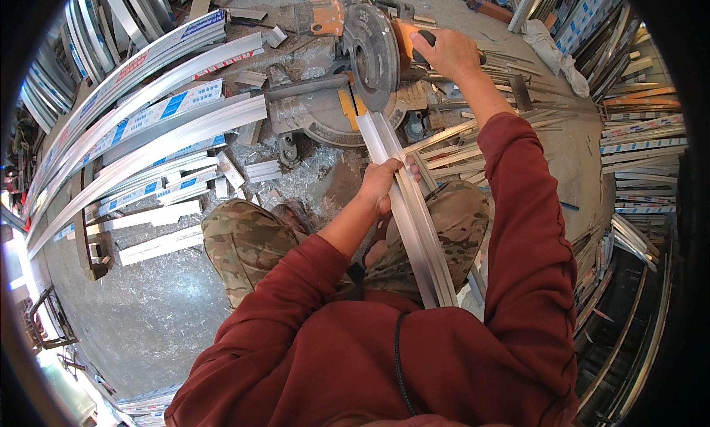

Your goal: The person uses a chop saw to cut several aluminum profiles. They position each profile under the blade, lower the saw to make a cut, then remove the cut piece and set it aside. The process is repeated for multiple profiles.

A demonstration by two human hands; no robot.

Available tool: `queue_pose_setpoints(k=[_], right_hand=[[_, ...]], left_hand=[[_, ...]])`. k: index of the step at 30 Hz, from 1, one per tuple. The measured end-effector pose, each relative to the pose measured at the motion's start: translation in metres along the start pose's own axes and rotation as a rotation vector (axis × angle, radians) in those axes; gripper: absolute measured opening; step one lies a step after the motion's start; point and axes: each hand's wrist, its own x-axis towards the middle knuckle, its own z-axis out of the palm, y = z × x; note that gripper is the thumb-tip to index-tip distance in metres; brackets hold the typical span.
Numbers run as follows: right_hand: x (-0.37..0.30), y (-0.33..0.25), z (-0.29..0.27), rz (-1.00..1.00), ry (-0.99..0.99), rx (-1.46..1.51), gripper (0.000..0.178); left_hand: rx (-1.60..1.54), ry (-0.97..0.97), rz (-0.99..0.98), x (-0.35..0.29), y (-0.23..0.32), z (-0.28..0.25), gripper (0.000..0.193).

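An orange and grey mitre saw (370, 65) sits on the floor ahead of my knees, its round blade guard lowered. My right hand (446, 53) is shut on the saw's black handle at the upper right. A long silver aluminium profile (414, 227) runs from under the blade back across my lap. My left hand (381, 183) grips that profile about midway, pressing it against my knee. Both sleeves are dark red, and my trousers are camouflage.
Long aluminium profiles with blue-and-white film (140, 124) lie stacked on the left. Short offcuts (159, 227) and metal shavings (310, 168) litter the floor by the saw. More profile bundles (636, 146) line the right side. A white rag (551, 46) lies at the upper right.
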Motion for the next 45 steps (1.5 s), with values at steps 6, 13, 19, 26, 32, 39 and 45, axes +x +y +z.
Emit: queue_pose_setpoints(k=[6,13,19,26,32,39,45], right_hand=[[-0.001,-0.002,-0.002,0.004,-0.009,0.010,0.061],[-0.001,-0.003,-0.005,0.004,-0.044,0.015,0.059],[0.000,-0.002,-0.004,0.010,-0.018,-0.011,0.062],[0.008,-0.002,-0.008,0.026,-0.059,0.002,0.065],[0.028,-0.004,-0.009,0.044,0.102,0.028,0.069],[-0.042,-0.004,-0.026,-0.031,0.330,0.295,0.050],[-0.192,-0.021,-0.075,0.184,-1.239,0.614,0.052]], left_hand=[[-0.002,0.011,0.009,-0.001,0.000,0.001,0.027],[-0.030,0.008,0.022,0.001,-0.001,-0.002,0.026],[-0.038,-0.012,0.013,0.004,-0.002,-0.002,0.026],[0.013,0.024,-0.009,0.004,-0.001,-0.001,0.027],[0.061,-0.014,-0.008,0.001,-0.006,-0.006,0.029],[0.036,-0.030,0.057,-0.006,-0.011,-0.002,0.032],[-0.031,-0.102,0.159,-0.029,-0.014,0.030,0.042]])
